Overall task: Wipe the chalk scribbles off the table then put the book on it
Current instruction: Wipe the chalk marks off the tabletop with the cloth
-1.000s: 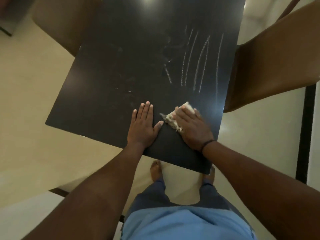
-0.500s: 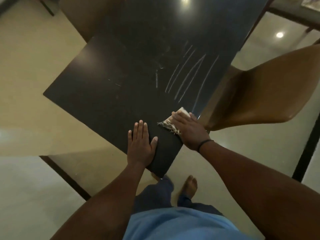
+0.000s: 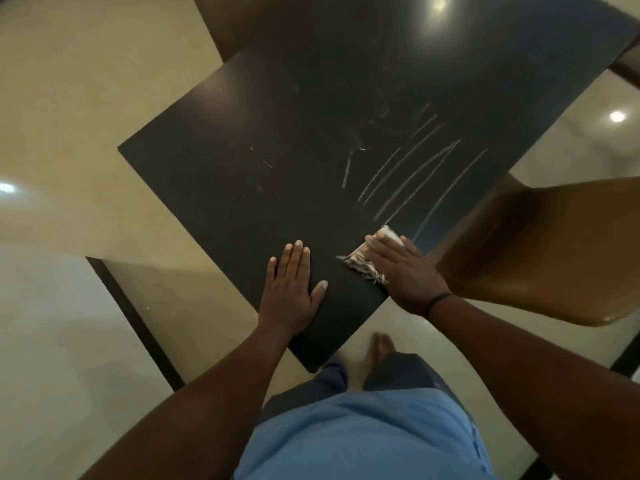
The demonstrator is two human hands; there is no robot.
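Floor: pale, glossy tile, ceiling lights reflected in it, a dark strip running across at lower left.

Bench: dark, matte top, seen corner-on, near corner pointing at the person standing over it. Faint smeared haze mid-top.

Chair: brown moulded seat, drawn up just beside the bench's right edge. A second brown shape shows past the far left edge; cannot tell what it is.

Person: blue shirt, dark trousers, one bare foot showing below the bench corner.

Chalk scribbles: several long, pale, slanted strokes on the right half of the top, plus a short stroke and a few small flecks to their left. They run down to just short of the cloth.

Left hand: flat, palm down, fingers together and extended, holding nothing, resting near the corner.

Right hand: flat, pressing down on the cloth, dark band at the wrist.

Cloth: pale, frayed fringe sticking out from under the fingers.

Book: not in sight.
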